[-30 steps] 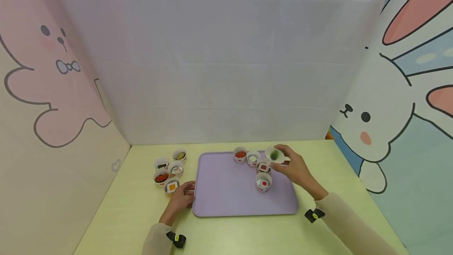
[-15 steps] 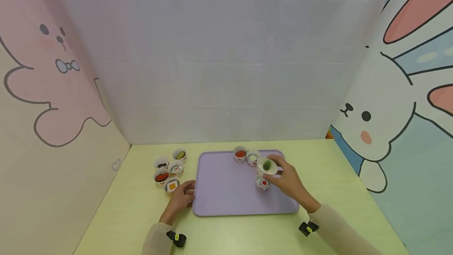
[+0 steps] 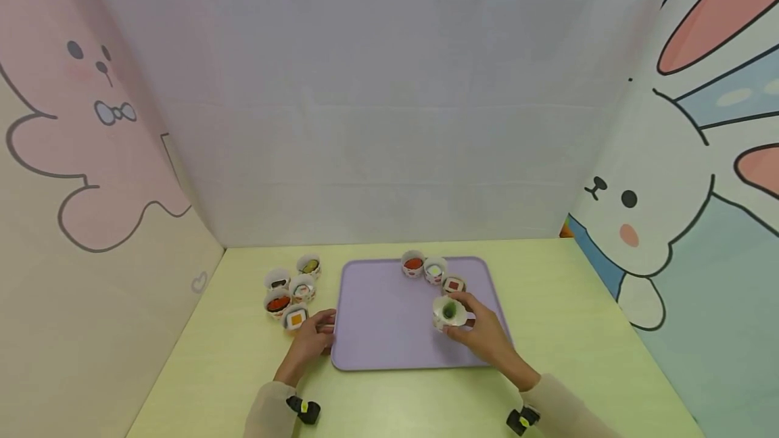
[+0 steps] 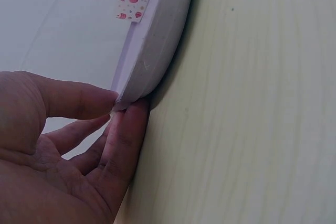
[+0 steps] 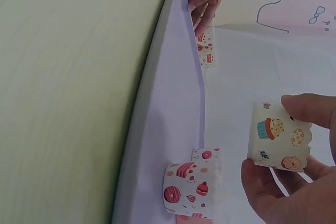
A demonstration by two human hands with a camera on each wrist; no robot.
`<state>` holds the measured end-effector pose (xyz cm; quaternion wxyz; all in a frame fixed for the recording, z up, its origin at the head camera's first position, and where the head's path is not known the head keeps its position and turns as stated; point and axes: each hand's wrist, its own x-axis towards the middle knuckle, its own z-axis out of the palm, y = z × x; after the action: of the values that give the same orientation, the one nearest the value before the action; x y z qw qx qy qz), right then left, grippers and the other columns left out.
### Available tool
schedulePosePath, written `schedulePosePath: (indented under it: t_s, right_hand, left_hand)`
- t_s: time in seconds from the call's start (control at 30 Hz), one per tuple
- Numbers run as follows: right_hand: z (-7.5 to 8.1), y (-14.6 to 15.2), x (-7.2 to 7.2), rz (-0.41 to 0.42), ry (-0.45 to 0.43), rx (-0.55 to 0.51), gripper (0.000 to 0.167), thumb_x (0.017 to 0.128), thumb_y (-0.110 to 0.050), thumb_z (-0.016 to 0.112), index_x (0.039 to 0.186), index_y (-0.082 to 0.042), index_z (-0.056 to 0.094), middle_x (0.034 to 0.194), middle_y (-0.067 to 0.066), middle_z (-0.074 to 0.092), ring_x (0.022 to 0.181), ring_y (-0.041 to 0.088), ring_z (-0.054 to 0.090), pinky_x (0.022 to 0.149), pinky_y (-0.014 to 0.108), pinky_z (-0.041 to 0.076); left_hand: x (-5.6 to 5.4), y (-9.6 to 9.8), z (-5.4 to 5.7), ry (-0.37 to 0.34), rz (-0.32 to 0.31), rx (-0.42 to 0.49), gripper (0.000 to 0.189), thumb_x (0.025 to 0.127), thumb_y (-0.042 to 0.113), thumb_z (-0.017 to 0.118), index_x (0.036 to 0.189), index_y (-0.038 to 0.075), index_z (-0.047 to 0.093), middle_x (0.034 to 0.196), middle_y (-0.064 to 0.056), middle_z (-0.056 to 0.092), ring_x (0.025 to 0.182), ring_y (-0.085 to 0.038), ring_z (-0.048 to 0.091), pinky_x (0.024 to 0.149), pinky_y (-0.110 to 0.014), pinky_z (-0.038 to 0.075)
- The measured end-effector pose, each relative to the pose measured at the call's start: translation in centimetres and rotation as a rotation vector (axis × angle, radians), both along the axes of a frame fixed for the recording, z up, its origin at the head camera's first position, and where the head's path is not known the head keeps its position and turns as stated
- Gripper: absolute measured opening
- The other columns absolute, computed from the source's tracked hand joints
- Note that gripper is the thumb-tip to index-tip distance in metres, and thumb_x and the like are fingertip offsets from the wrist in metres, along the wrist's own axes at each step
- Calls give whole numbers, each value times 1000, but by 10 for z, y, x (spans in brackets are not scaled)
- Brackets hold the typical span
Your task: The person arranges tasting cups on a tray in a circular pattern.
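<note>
The right hand (image 3: 483, 336) has its grip clamped on a white paper cup (image 3: 447, 315), thumb on one side and fingers on the other, and holds it over the right half of the purple tray (image 3: 389, 320). A green piece sits inside it, too blurred to name. In the right wrist view the held cup shows only its printed wall, its contents turned out of sight, and the frame edge cuts off the hand.

The left hand (image 3: 313, 341) has its grip together on the tray's rim at the near left corner, thumb on top; the finger beneath is partly hidden by the tray.

Behind the held cup, the cup with a red square (image 3: 453, 285) has its lower wall covered. Next to it stand the pale-centred cup (image 3: 435, 272) and the red-filled cup (image 3: 413, 264). The doughnut-print cup (image 5: 191, 190) blocks most of another in the right wrist view; which of the head view's cups it is, I cannot tell.

On the desk (image 3: 225, 363), left of the tray, five cups (image 3: 303, 290) cluster, their walls overlapping. The nearest holds an orange-and-white piece; whether the left hand touches it is unclear.
</note>
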<state>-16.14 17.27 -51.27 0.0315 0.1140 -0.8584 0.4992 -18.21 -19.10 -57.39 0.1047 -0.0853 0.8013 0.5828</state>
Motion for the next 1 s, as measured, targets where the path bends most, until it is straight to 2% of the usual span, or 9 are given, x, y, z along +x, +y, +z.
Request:
schedulePosePath:
  t_s: [0.17,0.37,0.53,0.73,0.9,1.0]
  right_hand:
    - [-10,-6,7,-9,-27,-22,64,72,-5,84,130,-9,58,121,13,65,111,29,61,79,27,57]
    - [-21,-11,14,-7,-64,-3,62,72,-7,84,128,-11,59,120,10,66,112,28,61,81,26,56]
    - [-27,-13,18,22,-34,13,61,72,-6,84,128,-8,58,121,13,65,112,32,61,83,32,57]
    - [-35,-14,21,8,17,82,60,70,-9,86,124,-8,60,118,11,68,110,30,63,84,34,55]
    - [-41,-14,24,22,16,100,62,70,-10,85,126,-7,60,121,11,68,111,29,63,86,32,54]
    - [-45,-14,24,19,-14,83,62,70,-8,85,126,-8,59,123,11,67,111,28,62,86,31,54]
  left_hand:
    - [-1,-1,-2,2,-3,0,55,84,-9,59,137,1,53,126,-20,56,100,-24,59,63,-36,56]
    - [-1,0,-4,3,-7,1,55,84,-9,59,137,1,53,125,-18,57,97,-22,58,63,-36,56]
    - [-1,-1,-4,6,-6,4,55,84,-9,59,138,0,52,125,-19,57,99,-24,59,64,-36,56]
    - [-2,-1,-4,16,-6,4,56,83,-9,58,138,-1,51,124,-21,57,101,-25,60,64,-36,56]
    - [-2,-1,-5,13,-4,-5,57,82,-9,59,138,-1,52,123,-20,58,100,-24,60,64,-36,56]
    - [-1,-1,-5,11,-4,-8,57,82,-9,59,138,-1,52,123,-20,58,100,-24,60,65,-36,56]
